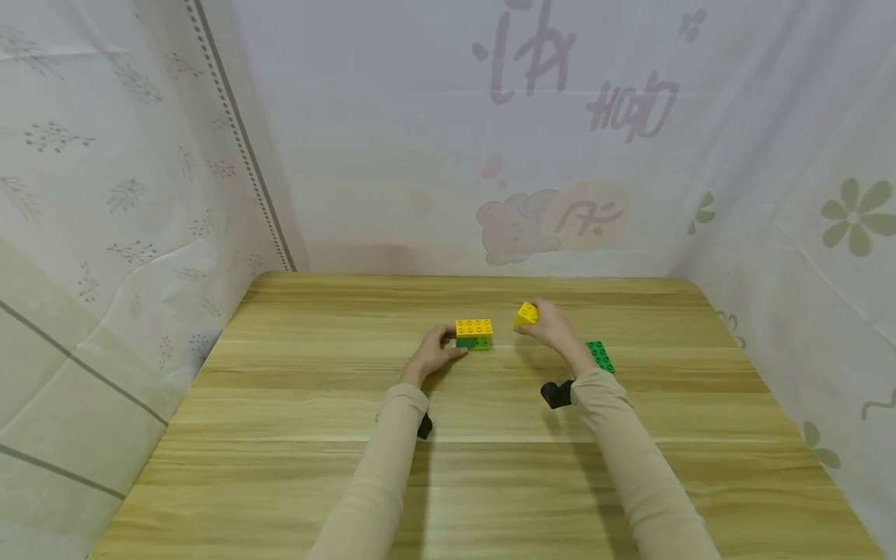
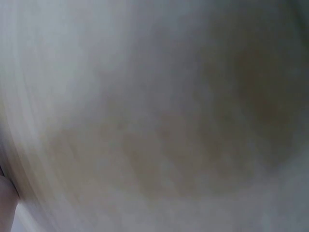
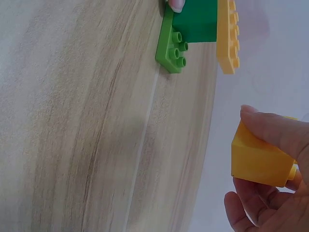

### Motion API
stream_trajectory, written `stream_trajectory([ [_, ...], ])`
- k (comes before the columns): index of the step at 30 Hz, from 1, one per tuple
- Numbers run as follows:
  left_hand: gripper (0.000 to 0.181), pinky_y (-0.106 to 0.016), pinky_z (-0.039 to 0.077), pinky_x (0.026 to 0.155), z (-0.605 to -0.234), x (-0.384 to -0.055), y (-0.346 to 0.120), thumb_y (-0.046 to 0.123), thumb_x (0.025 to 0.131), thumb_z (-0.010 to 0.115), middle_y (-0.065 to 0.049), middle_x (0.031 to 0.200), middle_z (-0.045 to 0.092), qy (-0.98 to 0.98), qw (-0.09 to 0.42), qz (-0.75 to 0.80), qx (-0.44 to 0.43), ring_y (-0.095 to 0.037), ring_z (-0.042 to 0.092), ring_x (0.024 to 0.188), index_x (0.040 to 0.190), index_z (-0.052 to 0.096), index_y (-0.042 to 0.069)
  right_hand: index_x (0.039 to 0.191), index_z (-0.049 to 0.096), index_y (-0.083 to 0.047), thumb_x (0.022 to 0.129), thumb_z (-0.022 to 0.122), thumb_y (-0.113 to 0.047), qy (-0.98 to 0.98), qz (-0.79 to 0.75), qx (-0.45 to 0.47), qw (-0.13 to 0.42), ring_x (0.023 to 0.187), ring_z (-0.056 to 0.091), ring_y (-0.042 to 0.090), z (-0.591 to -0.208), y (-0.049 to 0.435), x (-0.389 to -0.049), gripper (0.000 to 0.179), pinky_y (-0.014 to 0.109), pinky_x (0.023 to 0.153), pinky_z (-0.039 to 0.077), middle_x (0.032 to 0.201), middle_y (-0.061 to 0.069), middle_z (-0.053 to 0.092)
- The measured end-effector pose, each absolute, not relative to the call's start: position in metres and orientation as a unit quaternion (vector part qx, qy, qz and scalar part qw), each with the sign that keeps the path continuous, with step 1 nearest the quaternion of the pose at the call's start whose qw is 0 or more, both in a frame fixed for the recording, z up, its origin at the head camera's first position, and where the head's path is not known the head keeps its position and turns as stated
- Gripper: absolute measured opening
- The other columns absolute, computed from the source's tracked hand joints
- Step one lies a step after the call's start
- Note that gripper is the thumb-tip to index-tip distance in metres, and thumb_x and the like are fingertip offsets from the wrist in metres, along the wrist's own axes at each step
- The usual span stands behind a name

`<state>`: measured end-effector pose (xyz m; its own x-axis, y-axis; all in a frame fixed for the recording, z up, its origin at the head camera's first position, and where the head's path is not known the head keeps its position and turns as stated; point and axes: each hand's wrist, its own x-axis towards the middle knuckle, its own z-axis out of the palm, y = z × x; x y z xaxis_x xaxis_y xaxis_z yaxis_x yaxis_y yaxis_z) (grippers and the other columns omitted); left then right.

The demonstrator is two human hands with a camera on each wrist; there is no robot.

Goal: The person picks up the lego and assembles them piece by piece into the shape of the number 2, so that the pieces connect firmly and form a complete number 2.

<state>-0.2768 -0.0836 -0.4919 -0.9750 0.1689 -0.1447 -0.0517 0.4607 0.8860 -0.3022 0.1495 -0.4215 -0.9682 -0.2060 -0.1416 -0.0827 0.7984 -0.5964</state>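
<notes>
A small stack of toy building bricks stands on the table in the head view: a light green plate (image 3: 170,50) at the bottom, a dark green brick (image 3: 197,21) on it, and a yellow-orange plate (image 1: 474,327) on top, overhanging the light green studs. My left hand (image 1: 434,355) holds the stack at its left side, thumb in front; a fingertip lies against the dark green brick in the right wrist view. Right of the stack and above the table, my right hand (image 1: 553,325) pinches a yellow brick (image 3: 260,157) between thumb and fingers. The left wrist view is blurred.
A green studded plate (image 1: 600,356) lies on the wooden table (image 1: 490,482), partly behind the right forearm. Black wrist-worn devices (image 1: 557,394) jut from both sleeves. Printed cloth (image 1: 392,155) hangs behind the table and at both sides.
</notes>
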Motion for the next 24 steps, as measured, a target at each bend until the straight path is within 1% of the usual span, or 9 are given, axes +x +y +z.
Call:
stream_trajectory([
  [5,0.044,-0.04,0.036,0.103,-0.493,-0.277,-0.084,0.016,0.085,0.064,-0.012,0.128,0.049,0.85,0.106,0.514,0.034,-0.026,0.044,0.116,0.125,0.05,0.005,0.131,0.04,0.006,0.082,0.068,-0.018,0.943,-0.304,-0.095,0.095,0.11,0.05,0.036,-0.42,0.144,-0.302,0.062,0.047,0.093,0.044,0.125,0.025,0.05],
  [11,0.045,-0.04,0.037,0.103,-0.495,-0.277,-0.084,0.016,0.085,0.064,-0.012,0.128,0.05,0.849,0.106,0.517,0.036,-0.026,0.045,0.115,0.126,0.049,0.005,0.13,0.041,0.008,0.081,0.068,-0.016,0.943,-0.299,-0.112,0.098,0.104,0.053,0.035,-0.417,0.136,-0.303,0.06,0.045,0.089,0.046,0.12,0.025,0.052],
  [14,0.044,-0.04,0.037,0.103,-0.496,-0.278,-0.084,0.016,0.085,0.064,-0.012,0.128,0.05,0.849,0.105,0.517,0.035,-0.026,0.045,0.115,0.126,0.05,0.005,0.131,0.041,0.007,0.082,0.068,-0.016,0.941,-0.299,-0.117,0.102,0.104,0.053,0.034,-0.418,0.133,-0.305,0.06,0.045,0.088,0.047,0.12,0.024,0.052],
  [18,0.045,-0.04,0.037,0.104,-0.496,-0.279,-0.083,0.017,0.085,0.064,-0.013,0.128,0.05,0.851,0.104,0.514,0.037,-0.026,0.046,0.117,0.125,0.049,0.004,0.131,0.04,0.007,0.082,0.068,-0.016,0.94,-0.298,-0.123,0.107,0.11,0.051,0.036,-0.417,0.13,-0.308,0.061,0.046,0.093,0.044,0.125,0.025,0.05],
  [20,0.045,-0.04,0.036,0.104,-0.495,-0.279,-0.083,0.017,0.085,0.064,-0.013,0.129,0.05,0.851,0.106,0.513,0.039,-0.027,0.045,0.118,0.126,0.049,0.004,0.131,0.04,0.007,0.082,0.068,-0.016,0.94,-0.297,-0.127,0.109,0.111,0.05,0.036,-0.417,0.128,-0.309,0.061,0.047,0.094,0.044,0.125,0.025,0.05],
  [24,0.045,-0.039,0.036,0.105,-0.494,-0.28,-0.083,0.017,0.086,0.064,-0.013,0.13,0.049,0.852,0.11,0.511,0.038,-0.027,0.044,0.119,0.126,0.048,0.005,0.131,0.04,0.007,0.082,0.068,-0.015,0.939,-0.297,-0.135,0.11,0.107,0.052,0.035,-0.417,0.125,-0.31,0.06,0.045,0.09,0.046,0.121,0.025,0.051],
])
